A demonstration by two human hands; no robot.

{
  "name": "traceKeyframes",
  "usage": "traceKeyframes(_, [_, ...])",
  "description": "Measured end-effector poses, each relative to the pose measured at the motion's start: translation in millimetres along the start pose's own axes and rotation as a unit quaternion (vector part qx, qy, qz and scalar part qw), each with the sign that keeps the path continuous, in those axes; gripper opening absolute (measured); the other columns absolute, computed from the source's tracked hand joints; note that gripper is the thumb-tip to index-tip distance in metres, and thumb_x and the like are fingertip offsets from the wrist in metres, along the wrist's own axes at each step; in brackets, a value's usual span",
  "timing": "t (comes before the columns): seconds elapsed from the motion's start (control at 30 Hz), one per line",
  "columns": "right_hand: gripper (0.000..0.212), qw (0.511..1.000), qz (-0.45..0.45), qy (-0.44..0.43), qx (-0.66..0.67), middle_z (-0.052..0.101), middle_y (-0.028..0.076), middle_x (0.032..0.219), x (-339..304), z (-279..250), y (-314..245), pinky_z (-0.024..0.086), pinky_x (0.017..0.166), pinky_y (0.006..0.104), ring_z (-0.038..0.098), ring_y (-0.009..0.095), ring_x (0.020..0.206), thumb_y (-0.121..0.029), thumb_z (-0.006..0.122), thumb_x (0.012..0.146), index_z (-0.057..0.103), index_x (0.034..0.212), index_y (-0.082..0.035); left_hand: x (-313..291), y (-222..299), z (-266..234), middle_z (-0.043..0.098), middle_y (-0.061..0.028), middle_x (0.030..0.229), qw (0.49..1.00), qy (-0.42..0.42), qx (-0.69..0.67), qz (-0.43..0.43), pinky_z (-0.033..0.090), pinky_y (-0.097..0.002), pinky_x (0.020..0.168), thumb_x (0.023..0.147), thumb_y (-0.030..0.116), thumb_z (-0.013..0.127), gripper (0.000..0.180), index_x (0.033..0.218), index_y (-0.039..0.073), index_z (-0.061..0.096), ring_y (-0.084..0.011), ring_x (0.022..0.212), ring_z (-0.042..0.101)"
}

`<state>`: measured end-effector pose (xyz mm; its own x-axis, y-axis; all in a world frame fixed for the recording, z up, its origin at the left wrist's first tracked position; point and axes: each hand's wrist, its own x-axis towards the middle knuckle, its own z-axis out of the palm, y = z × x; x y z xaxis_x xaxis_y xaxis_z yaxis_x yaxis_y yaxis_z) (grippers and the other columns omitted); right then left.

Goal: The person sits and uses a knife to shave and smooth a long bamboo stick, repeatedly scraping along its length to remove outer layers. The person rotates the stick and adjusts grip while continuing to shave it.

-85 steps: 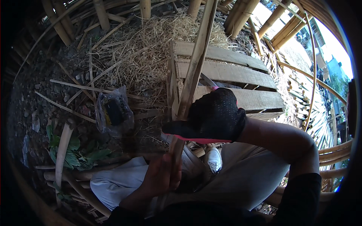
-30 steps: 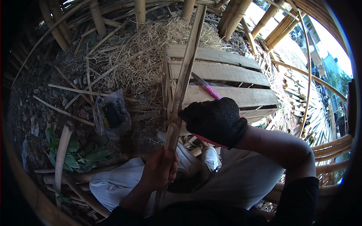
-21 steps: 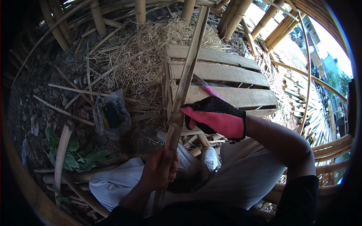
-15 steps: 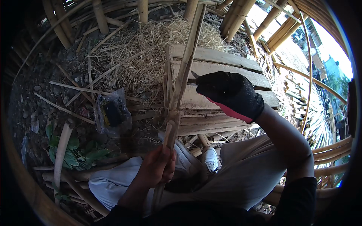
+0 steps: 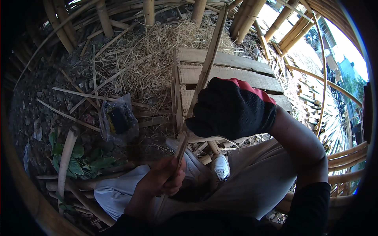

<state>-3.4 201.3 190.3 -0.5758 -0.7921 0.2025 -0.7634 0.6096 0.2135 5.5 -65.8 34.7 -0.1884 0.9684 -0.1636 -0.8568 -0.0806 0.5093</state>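
Note:
A long split bamboo strip (image 5: 212, 55) slants from my lap up past the left end of a wooden slatted crate (image 5: 236, 77). My bare left hand (image 5: 163, 177) is closed round its lower part. My right hand (image 5: 232, 108), in a black and red glove, is closed against the strip higher up, above a node. The knife whose dark pointed tip showed from this glove a moment ago is now hidden behind the fingers. Below the glove a thin pale sliver (image 5: 229, 140) sticks out.
Dry straw-like shavings (image 5: 138, 59) lie heaped beyond the crate. Left of it is a clear plastic bag (image 5: 118, 120) with dark contents. Green leaves (image 5: 84, 161) and a cut bamboo piece (image 5: 67, 157) are at lower left. Bamboo posts (image 5: 248, 19) stand at the back.
My right hand has come down and left onto the strip, turning so the knife tip no longer shows. The strip's upper end has tilted to the right. My left hand keeps its grip.

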Motion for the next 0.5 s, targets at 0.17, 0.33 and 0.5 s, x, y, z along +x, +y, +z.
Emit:
traceKeyframes(0.17, [0.023,0.999,0.034,-0.014,-0.003,0.063,0.002,0.085,3.1,-7.9,-6.3,0.047,0.06,0.0338,0.062,0.022,0.074,-0.026,0.069,0.072,0.071,0.093,-0.017,1.0,1.3,-5.5,0.036,0.0039,0.053,0.998,-0.042,-0.018,-0.046,0.027,-0.0228,0.036,0.106,0.05,0.043,0.038,0.095,0.013,0.045,-0.0043,0.037,0.03])
traceKeyframes(0.33, [0.02,0.982,0.068,0.008,0.177,0.068,0.008,0.094,-5.8,2.9,-5.6,0.053,0.065,0.0336,0.067,0.025,0.079,-0.017,0.073,0.079,0.072,0.098,-0.009,5.6,-5.0,-2.2,0.036,0.0039,0.052,0.994,-0.077,-0.029,-0.069,0.026,-0.0227,0.035,0.106,0.049,0.042,0.037,0.095,0.014,0.045,-0.0041,0.037,0.03])
traceKeyframes(0.5, [0.012,0.977,0.093,0.016,0.191,0.061,0.004,0.081,-10.7,19.7,-3.9,0.051,0.06,0.0364,0.062,0.023,0.069,-0.025,0.072,0.076,0.068,0.083,-0.017,7.5,-8.2,-4.7,0.036,0.0036,0.052,0.992,-0.082,-0.041,-0.089,0.025,-0.0225,0.036,0.106,0.049,0.042,0.036,0.095,0.014,0.045,-0.0042,0.038,0.031])
